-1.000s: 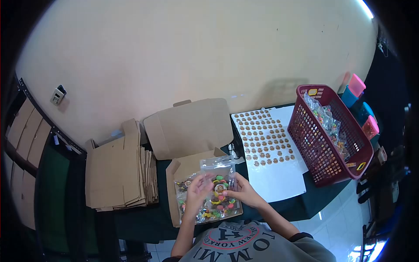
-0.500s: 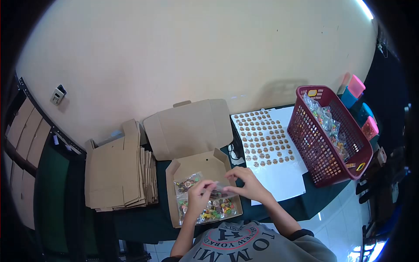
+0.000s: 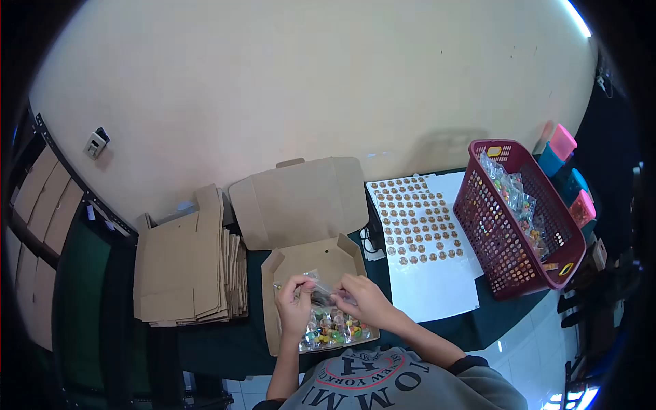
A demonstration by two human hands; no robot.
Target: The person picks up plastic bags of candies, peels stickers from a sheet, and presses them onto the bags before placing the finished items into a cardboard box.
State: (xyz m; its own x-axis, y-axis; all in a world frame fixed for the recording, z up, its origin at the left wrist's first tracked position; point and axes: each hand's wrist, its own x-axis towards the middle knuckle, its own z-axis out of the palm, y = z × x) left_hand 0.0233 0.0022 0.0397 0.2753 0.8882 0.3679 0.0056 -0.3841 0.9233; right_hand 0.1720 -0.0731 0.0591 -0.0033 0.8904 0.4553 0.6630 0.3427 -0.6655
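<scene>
An open cardboard box (image 3: 301, 257) lies in front of me, its lid (image 3: 301, 205) leaning back towards the wall. Clear plastic bags of colourful sweets (image 3: 335, 333) rest inside it. Over the box, my left hand (image 3: 294, 311) pinches the left end of a clear plastic bag (image 3: 321, 287). My right hand (image 3: 363, 302) is closed on the same bag, fingers curled at its right side. Most of what is in the held bag is hidden by my hands and by glare.
Flattened cardboard boxes (image 3: 178, 273) are stacked to the left. On the right lie sheets of round stickers (image 3: 420, 219) and a maroon basket (image 3: 502, 232) of sweet bags. Pink and blue containers (image 3: 563, 142) stand behind the basket. Shelving (image 3: 82, 205) rises at far left.
Both hands have shifted left over the box with the bag between them. My right-hand fingers have gone from spread to closed on the bag. The camera view has shifted slightly.
</scene>
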